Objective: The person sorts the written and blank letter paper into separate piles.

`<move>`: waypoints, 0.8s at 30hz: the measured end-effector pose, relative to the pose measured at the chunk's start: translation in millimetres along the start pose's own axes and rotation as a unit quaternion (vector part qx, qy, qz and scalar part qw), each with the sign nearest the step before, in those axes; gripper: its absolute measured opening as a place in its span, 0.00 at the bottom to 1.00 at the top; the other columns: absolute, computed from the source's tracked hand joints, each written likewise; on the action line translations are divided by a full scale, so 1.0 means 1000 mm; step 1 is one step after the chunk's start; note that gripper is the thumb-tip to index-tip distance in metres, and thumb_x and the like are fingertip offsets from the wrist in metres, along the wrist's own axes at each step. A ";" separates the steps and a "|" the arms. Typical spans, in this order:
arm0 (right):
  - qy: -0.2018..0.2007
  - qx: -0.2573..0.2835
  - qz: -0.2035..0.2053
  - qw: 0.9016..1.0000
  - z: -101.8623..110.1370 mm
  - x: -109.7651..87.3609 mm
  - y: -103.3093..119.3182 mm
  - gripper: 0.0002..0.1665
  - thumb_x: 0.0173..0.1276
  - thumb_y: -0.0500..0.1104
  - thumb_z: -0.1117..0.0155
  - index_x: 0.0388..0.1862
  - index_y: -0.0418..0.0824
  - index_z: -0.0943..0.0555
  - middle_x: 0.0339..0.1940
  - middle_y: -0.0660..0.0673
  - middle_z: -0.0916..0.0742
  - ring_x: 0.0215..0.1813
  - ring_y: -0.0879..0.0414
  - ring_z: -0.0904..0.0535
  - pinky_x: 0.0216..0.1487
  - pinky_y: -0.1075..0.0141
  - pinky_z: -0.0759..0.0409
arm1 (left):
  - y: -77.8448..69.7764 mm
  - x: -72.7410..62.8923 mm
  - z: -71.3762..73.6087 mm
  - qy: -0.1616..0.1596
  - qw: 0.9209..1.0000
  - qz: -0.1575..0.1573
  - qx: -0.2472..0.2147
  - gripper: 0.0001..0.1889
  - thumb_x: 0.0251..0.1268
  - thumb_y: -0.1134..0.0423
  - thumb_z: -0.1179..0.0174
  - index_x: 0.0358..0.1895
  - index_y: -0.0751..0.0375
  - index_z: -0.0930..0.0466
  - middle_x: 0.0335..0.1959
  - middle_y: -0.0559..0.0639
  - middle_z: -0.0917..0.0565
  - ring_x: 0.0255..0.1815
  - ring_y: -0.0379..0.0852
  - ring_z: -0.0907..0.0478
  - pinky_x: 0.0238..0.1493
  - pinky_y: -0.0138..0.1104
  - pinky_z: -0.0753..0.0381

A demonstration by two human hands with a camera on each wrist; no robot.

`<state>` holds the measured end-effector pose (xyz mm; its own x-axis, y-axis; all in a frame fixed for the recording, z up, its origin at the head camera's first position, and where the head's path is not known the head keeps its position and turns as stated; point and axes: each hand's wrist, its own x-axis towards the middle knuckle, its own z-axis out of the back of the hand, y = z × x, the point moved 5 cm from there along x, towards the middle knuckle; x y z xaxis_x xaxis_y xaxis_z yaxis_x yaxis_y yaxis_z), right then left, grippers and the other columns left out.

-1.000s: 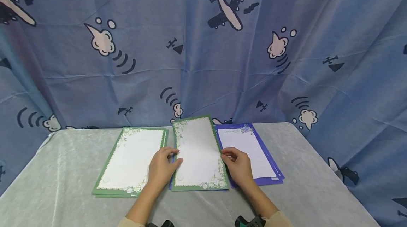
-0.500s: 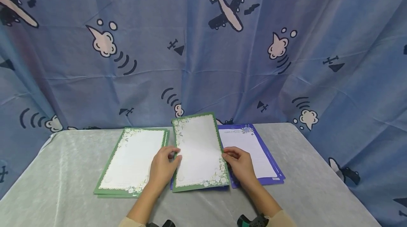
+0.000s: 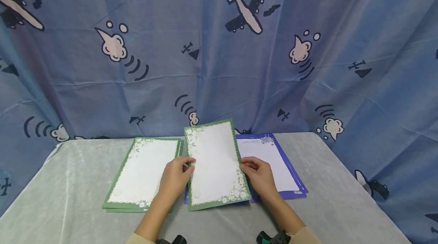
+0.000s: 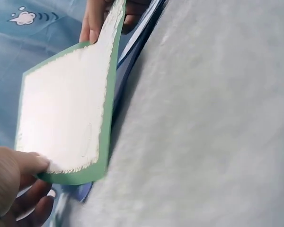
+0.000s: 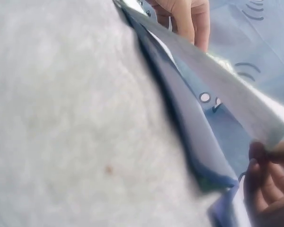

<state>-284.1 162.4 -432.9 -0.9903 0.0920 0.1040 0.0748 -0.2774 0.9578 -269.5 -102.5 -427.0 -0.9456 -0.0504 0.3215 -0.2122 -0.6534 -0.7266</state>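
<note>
A sheet of green-bordered floral paper (image 3: 215, 160) is held up in the middle of the table, tilted in the head view. My left hand (image 3: 175, 177) pinches its left edge between thumb and fingers. At the opposite edge my right hand (image 3: 258, 175) pinches it too. The left wrist view shows the left thumb (image 4: 35, 163) pressed on the face of the sheet. Beneath the raised sheet lies purple-edged paper (image 5: 194, 127), mostly covered by it in the head view; the right wrist view shows the gap between them.
Left of the hands lies a stack of green-bordered paper (image 3: 142, 171), slightly fanned. To the right lies a stack of purple-bordered paper (image 3: 273, 164). A pale grey cloth covers the table (image 3: 342, 206), and a blue printed curtain (image 3: 219, 54) hangs behind it.
Both hands have lifted the green-bordered sheet off the purple-edged paper below and tilted it. Its top edge stands higher and it has shifted slightly right.
</note>
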 end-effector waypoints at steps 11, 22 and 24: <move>0.052 0.022 -0.025 0.998 -0.004 -0.010 0.020 0.15 0.71 0.37 0.35 0.54 0.32 0.17 0.41 0.41 0.11 0.36 0.60 0.18 0.39 0.67 0.16 | -0.016 0.005 0.027 0.012 1.000 0.003 0.019 0.11 0.66 0.68 0.34 0.50 0.56 0.12 0.41 0.50 0.13 0.34 0.41 0.20 0.30 0.30 0.25; 0.088 0.022 -0.005 0.996 -0.014 -0.019 0.049 0.19 0.69 0.35 0.34 0.59 0.33 0.20 0.45 0.36 0.12 0.38 0.58 0.15 0.39 0.67 0.14 | -0.028 0.005 0.065 0.030 0.999 0.018 0.024 0.12 0.68 0.66 0.36 0.52 0.53 0.13 0.46 0.51 0.13 0.35 0.42 0.21 0.31 0.34 0.26; 0.101 0.021 0.003 0.995 -0.018 -0.019 0.056 0.20 0.69 0.35 0.35 0.59 0.32 0.20 0.46 0.35 0.12 0.38 0.57 0.14 0.40 0.66 0.13 | -0.030 0.005 0.074 0.029 0.999 0.021 0.023 0.13 0.69 0.66 0.37 0.53 0.54 0.13 0.46 0.51 0.12 0.34 0.42 0.22 0.31 0.34 0.26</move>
<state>-262.8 128.0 -386.0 -0.9929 -0.1042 0.0575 0.0810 -0.2375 0.9680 -250.0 -138.9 -358.9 -0.9666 -0.0358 0.2536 -0.1611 -0.6850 -0.7105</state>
